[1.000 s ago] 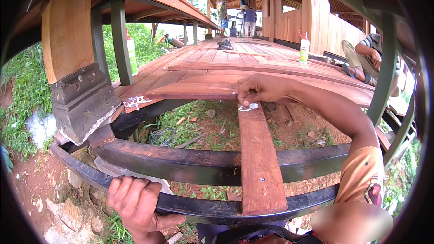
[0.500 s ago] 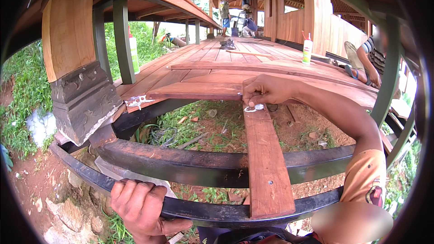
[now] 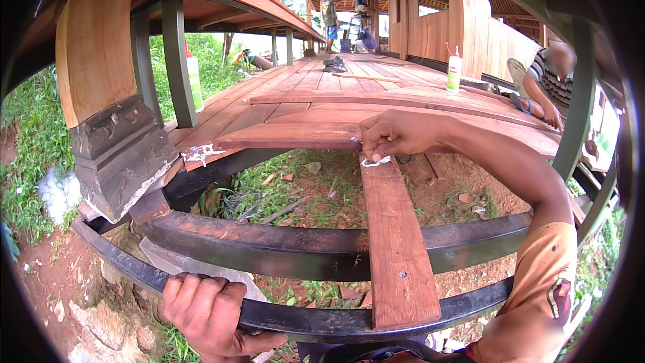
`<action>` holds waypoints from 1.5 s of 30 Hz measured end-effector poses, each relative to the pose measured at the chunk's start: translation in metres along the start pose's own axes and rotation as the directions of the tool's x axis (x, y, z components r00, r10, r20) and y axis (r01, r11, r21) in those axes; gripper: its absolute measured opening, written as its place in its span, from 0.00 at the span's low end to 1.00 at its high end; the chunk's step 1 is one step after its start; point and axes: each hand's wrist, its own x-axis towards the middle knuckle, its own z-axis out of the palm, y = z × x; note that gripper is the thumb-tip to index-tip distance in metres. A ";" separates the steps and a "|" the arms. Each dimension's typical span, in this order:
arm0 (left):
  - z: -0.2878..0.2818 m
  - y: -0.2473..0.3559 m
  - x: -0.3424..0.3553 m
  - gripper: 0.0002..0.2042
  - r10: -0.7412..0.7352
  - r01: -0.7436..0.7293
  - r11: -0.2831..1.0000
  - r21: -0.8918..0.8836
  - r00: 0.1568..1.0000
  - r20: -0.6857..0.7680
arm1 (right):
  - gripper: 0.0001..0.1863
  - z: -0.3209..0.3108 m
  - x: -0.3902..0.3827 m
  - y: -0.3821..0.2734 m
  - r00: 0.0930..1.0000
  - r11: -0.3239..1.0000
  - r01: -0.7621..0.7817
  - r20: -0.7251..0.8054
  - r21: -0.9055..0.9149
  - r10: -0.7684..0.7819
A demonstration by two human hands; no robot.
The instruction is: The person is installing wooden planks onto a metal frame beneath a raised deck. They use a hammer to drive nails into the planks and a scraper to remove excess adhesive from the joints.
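Note:
My left hand [image 3: 207, 312] is wrapped round a black metal rail [image 3: 302, 319] along the near side. Farther ahead, my right hand [image 3: 398, 136] has its fingers pinched together at the far end of a reddish-brown wooden plank [image 3: 402, 249]. White paste [image 3: 373, 162] is smeared on that end, just under the fingertips; what the fingers hold, if anything, is hidden. The plank runs away from me across the near rail and a second dark beam [image 3: 269, 236]. Its far end meets the edge of the plank deck [image 3: 295, 136]. More white paste [image 3: 201, 153] lies on the deck's left corner.
A carved stone post base [image 3: 121, 154] stands at left beneath a wooden post. White-and-green nozzle bottles, one at right [image 3: 454, 70] and one at left [image 3: 193, 84], stand on the deck. A person [image 3: 547, 84] crouches at right; others work far back. Soil and grass show between the beams.
The view has shifted slightly. My right fingers stay at the plank's pasted end with only a small movement, and my left hand keeps its grip on the rail.

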 end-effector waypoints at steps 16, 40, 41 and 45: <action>-0.013 0.008 0.011 0.39 -0.026 0.028 0.999 -0.029 0.997 0.068 | 0.12 -0.006 0.002 0.003 0.998 0.991 -0.067 0.015 0.113 0.066; -0.014 0.009 0.010 0.39 -0.035 0.039 0.999 -0.035 0.994 0.100 | 0.08 0.000 0.020 -0.024 0.958 0.958 -0.279 0.050 -0.063 0.282; -0.015 0.008 0.010 0.39 -0.036 0.039 0.999 -0.034 0.993 0.109 | 0.07 -0.005 0.029 -0.026 0.946 0.949 -0.291 0.109 -0.123 0.304; -0.016 0.002 0.011 0.39 0.025 -0.022 0.999 -0.034 0.995 0.098 | 0.05 -0.016 0.043 -0.030 0.919 0.936 -0.268 0.232 -0.230 0.320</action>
